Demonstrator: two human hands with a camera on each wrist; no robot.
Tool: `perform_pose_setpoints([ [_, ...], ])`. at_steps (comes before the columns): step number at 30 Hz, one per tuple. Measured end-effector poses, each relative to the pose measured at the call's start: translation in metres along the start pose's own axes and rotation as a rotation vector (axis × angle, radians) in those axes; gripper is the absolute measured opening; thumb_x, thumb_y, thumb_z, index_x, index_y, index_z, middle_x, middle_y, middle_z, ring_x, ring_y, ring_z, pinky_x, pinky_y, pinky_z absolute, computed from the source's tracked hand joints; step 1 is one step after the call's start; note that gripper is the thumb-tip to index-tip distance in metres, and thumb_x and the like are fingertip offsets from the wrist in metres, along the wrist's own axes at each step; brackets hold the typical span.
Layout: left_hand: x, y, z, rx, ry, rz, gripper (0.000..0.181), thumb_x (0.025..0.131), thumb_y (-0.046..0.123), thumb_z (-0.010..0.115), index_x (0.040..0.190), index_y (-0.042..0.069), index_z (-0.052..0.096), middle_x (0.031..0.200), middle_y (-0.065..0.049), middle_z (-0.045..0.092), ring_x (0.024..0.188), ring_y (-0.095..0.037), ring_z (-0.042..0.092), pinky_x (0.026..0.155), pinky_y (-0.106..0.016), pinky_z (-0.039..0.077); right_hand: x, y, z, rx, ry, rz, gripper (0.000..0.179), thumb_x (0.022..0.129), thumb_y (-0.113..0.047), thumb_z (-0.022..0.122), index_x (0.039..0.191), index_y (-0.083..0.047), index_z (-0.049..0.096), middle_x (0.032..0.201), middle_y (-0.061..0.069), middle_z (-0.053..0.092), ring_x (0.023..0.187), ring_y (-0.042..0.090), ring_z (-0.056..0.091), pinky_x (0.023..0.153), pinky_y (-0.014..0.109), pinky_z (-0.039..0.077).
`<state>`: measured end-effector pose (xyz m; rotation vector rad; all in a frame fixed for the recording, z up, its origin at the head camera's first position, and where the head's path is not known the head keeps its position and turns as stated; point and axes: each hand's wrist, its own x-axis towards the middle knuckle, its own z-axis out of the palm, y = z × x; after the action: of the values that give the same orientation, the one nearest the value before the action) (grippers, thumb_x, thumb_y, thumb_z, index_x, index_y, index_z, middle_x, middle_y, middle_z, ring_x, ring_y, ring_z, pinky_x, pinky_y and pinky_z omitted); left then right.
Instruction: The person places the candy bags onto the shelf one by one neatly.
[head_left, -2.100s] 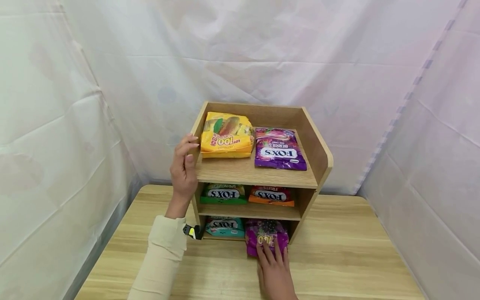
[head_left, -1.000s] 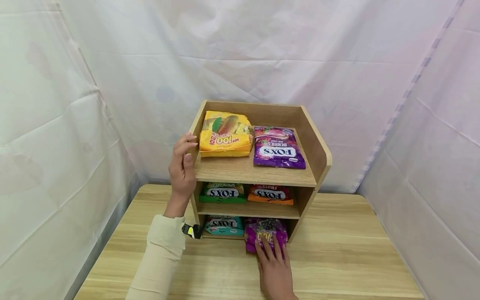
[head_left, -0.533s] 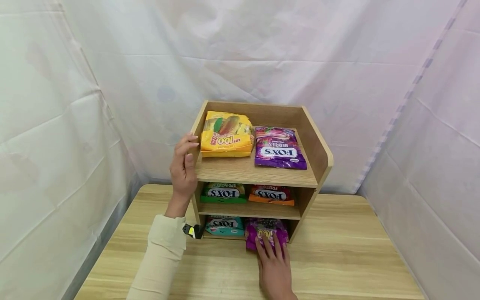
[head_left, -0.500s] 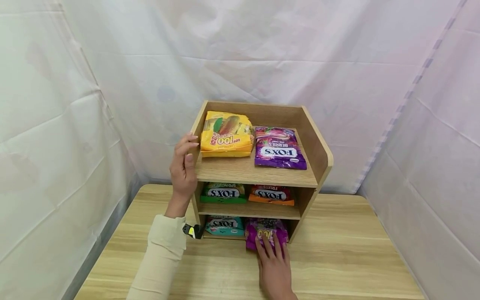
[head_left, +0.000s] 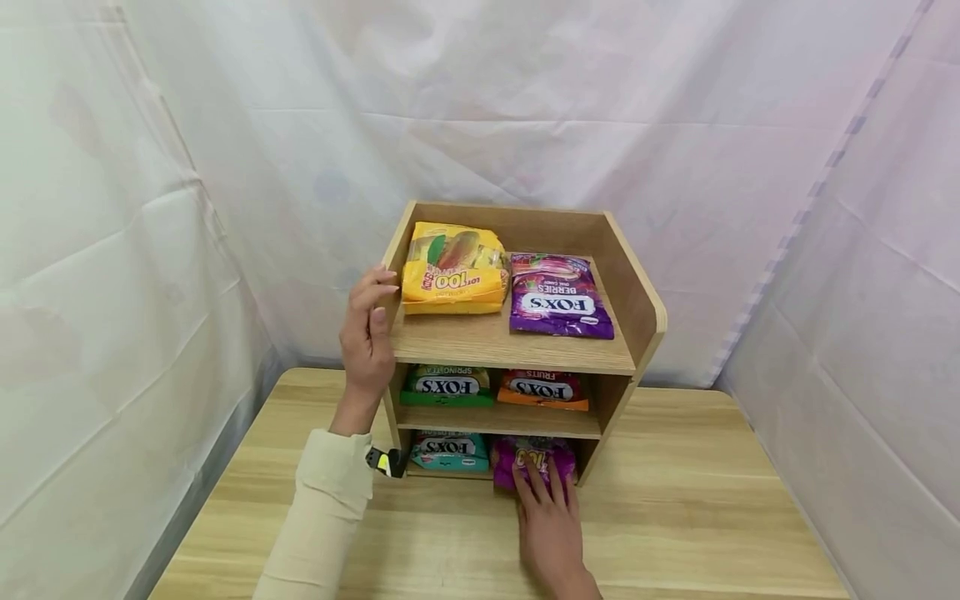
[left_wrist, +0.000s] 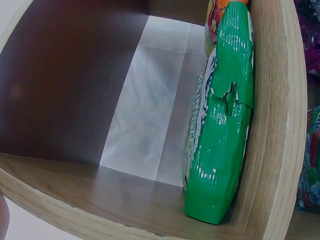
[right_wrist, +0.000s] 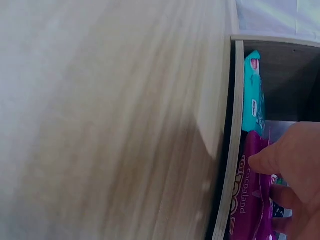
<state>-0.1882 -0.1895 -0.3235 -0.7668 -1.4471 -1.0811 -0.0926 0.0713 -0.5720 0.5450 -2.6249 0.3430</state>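
Observation:
In the head view, my left hand [head_left: 367, 337] rests against the left side panel of a three-level wooden shelf [head_left: 517, 354], fingertips over its edge. My right hand [head_left: 551, 525] lies with extended fingers on a purple LOT 100 candy bag [head_left: 506, 468] on the bottom level's right side. The right wrist view shows the thumb touching this bag [right_wrist: 250, 200] and the fingers on its other face. To its left lies a teal FOX'S bag [head_left: 450, 452]. A green FOX'S bag [head_left: 446, 387] and an orange one [head_left: 543, 390] lie on the middle level.
On the top level lie a yellow LOT 100 bag [head_left: 453, 271] and a purple FOX'S Berries bag [head_left: 558, 296]. The shelf stands on a wooden table [head_left: 697, 500], with white curtains [head_left: 510, 92] behind and on both sides.
The purple LOT 100 bag has slid deeper into the bottom level, with my right hand following it forward. My left hand has stayed at the shelf's side panel.

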Motion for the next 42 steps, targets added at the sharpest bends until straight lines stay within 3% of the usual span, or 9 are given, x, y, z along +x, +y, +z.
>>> perform_pose_setpoints([
  [9,0.001,0.003,0.0,0.006,0.001,-0.006,0.04,0.105,0.021,0.039,0.102,-0.017,0.051,0.109,-0.037,0.052,0.116,-0.052,0.045,0.107,-0.055,0.031,0.005,0.01,0.003,0.04,0.025,-0.038,0.05,0.085,-0.016,0.067,0.134,-0.015,0.058,0.139,0.01,0.051,0.13,0.043,0.039,0.105,0.062,0.026],
  [29,-0.001,0.001,-0.002,0.007,-0.013,-0.026,0.042,0.105,0.023,0.039,0.103,-0.017,0.051,0.111,-0.037,0.051,0.116,-0.053,0.044,0.107,-0.054,0.03,0.013,0.018,0.011,0.039,-0.021,-0.029,0.057,0.083,-0.017,0.07,0.138,-0.016,0.054,0.139,0.009,0.051,0.131,0.042,0.038,0.108,0.061,0.021],
  [42,-0.002,0.002,-0.001,0.011,-0.014,-0.025,0.042,0.105,0.024,0.039,0.103,-0.016,0.051,0.111,-0.036,0.052,0.117,-0.051,0.044,0.107,-0.054,0.03,0.012,0.02,0.017,0.04,-0.008,-0.03,0.056,0.085,-0.023,0.069,0.138,-0.015,0.053,0.142,0.009,0.048,0.134,0.041,0.034,0.109,0.061,0.019],
])
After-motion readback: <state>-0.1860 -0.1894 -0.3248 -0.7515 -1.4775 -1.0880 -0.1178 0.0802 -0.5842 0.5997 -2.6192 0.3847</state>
